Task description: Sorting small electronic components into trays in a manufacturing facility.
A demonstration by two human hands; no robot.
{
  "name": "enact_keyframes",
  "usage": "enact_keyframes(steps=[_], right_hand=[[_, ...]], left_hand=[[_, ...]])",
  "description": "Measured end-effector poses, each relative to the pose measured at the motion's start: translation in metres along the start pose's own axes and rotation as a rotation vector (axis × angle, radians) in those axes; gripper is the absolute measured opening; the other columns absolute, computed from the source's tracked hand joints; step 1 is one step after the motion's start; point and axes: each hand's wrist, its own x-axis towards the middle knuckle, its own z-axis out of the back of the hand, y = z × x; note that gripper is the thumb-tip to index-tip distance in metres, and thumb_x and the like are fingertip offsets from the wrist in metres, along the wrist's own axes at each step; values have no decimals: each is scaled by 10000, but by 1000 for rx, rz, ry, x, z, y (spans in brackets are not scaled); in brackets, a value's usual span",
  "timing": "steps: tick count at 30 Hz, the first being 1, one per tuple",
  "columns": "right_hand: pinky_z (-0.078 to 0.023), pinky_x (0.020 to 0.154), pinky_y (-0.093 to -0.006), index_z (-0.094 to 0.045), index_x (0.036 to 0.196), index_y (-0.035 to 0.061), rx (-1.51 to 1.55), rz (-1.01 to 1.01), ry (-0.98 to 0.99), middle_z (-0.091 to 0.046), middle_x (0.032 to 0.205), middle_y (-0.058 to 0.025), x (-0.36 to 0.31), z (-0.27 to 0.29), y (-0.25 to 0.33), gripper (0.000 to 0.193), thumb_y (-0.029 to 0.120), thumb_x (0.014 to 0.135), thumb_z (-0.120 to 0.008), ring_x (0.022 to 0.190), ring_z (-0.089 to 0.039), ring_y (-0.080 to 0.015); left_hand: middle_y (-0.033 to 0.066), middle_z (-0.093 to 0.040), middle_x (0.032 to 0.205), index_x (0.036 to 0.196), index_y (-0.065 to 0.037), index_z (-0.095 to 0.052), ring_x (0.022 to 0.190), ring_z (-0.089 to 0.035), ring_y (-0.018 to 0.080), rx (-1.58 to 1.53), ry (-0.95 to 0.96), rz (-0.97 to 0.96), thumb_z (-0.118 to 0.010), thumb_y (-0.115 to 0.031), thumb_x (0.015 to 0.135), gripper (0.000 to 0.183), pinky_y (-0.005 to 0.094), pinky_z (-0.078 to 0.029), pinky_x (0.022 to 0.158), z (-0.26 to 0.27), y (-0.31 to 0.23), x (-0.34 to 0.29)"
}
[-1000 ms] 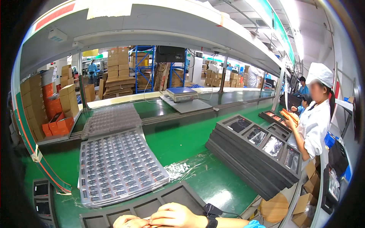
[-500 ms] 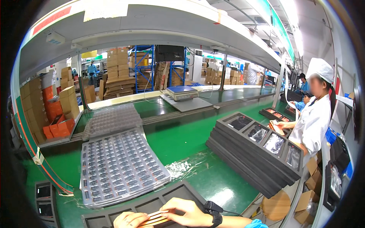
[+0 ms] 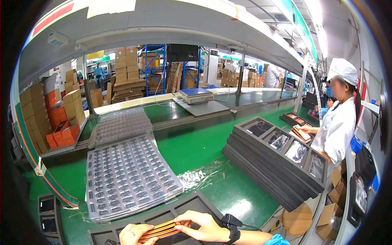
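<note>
Now the flat orange-and-black striped piece lies across the two hands at the bottom edge of the view, over the near black foam tray. Half a second ago it showed only as a thin strip between the fingers; it now reads longer and more level, so the piece looks drawn out and squared up above a tray pocket. The right hand pinches its right end, thumb under and fingers curled over the top. The left hand is closed round the left end, partly cut off by the frame. Just beyond the tray sits the clear blister sheet of small parts, its near edge almost touching the tray rim, with crumpled clear film beside it. Open green belt lies further out. To the right, the tall stack of black foam trays stands well apart, where a co-worker in white works.
</note>
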Motion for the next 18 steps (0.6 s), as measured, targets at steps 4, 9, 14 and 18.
enact_keyframes(steps=[4,9,14,18], right_hand=[[-522,691,-298,-678,1064,25,-7,-46,63,-696,931,-98,-6,-1,-10,178,95,903,-711,797,-673,-198],[-543,674,-238,-681,1120,14,146,-83,-12,-739,990,-90,-11,-3,-23,273,34,861,-763,818,-697,-117],[-544,676,-247,-703,1110,15,87,-17,39,-744,963,-81,-8,3,-23,251,49,867,-756,808,-697,-121],[-539,667,-246,-725,1049,10,62,101,5,-745,955,-71,-4,3,-23,181,60,876,-748,791,-690,-119]], left_hand=[[116,-712,1045,1086,-73,-694,943,-662,316,-9,14,10,-769,-159,801,307,387,-517,833,2,-1,1],[120,-710,1052,1091,-73,-692,947,-662,318,-17,18,-1,-764,-164,804,310,388,-516,835,1,-1,1],[122,-708,1058,1097,-71,-688,950,-661,319,-23,23,-13,-769,-165,793,329,389,-515,840,1,0,1],[122,-708,1060,1102,-70,-687,952,-661,316,-25,30,-15,-772,-165,786,341,390,-515,843,2,2,0]])
